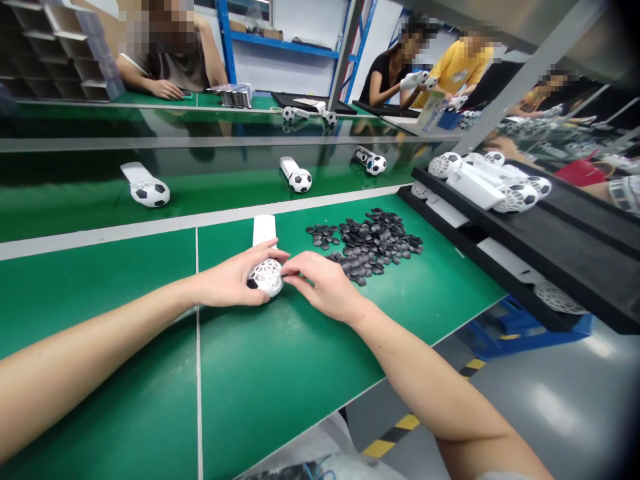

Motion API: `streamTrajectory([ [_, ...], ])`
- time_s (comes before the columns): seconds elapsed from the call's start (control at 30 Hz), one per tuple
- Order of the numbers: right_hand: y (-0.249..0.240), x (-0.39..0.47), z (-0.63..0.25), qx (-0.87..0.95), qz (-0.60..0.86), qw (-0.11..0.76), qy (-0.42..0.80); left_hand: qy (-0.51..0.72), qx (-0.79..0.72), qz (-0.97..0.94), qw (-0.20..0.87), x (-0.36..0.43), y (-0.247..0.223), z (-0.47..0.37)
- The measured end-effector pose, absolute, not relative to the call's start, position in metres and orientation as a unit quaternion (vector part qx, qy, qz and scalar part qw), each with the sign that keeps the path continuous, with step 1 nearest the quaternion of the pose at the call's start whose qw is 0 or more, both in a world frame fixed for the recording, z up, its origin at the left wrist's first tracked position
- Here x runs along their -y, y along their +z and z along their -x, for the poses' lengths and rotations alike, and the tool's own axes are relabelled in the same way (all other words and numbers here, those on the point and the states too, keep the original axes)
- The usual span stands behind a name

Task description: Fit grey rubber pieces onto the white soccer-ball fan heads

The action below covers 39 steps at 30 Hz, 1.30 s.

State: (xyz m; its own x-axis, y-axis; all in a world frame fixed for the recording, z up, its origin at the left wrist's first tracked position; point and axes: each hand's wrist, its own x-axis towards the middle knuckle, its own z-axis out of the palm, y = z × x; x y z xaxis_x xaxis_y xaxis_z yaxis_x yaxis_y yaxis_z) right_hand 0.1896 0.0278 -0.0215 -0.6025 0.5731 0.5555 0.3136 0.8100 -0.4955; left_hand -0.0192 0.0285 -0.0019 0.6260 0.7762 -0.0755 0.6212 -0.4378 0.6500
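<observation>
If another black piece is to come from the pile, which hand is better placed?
Probably the right hand: it is next to the pile of black pieces. The left hand is farther away and curls around the ball-shaped end of the white item.

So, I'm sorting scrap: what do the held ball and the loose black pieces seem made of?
Held ball: probably smooth white plastic, judging by its molded-looking lattice. Black pieces: likely satin plastic or rubber; their soft sheen leaves it open.
</observation>
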Motion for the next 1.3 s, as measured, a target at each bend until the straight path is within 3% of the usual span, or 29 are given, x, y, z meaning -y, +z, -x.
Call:
streamTrajectory([
  [0.17,-0.017,-0.023,-0.189,0.852,0.271,0.353,0.275,0.116,-0.413,-0.84,0.332,-0.029,0.0,0.019],
  [0.3,-0.019,-0.02,-0.186,0.878,0.238,0.342,0.238,0.121,-0.422,-0.833,0.336,-0.028,0.001,0.016],
  [0.43,-0.023,-0.02,-0.181,0.867,0.223,0.395,0.204,0.149,-0.423,-0.827,0.339,-0.026,0.001,0.014],
  [0.53,-0.024,-0.023,-0.18,0.831,0.289,0.407,0.246,0.162,-0.427,-0.822,0.342,-0.025,-0.001,0.013],
  [0.67,-0.024,-0.023,-0.182,0.805,0.343,0.355,0.33,0.178,-0.43,-0.816,0.342,-0.024,-0.005,0.015],
  [1.1,-0.025,-0.022,-0.179,0.796,0.329,0.39,0.324,0.178,-0.422,-0.818,0.348,-0.025,-0.007,0.018],
  [1.3,-0.027,-0.025,-0.174,0.721,0.368,0.368,0.458,0.175,-0.43,-0.81,0.358,-0.025,-0.007,0.017],
])
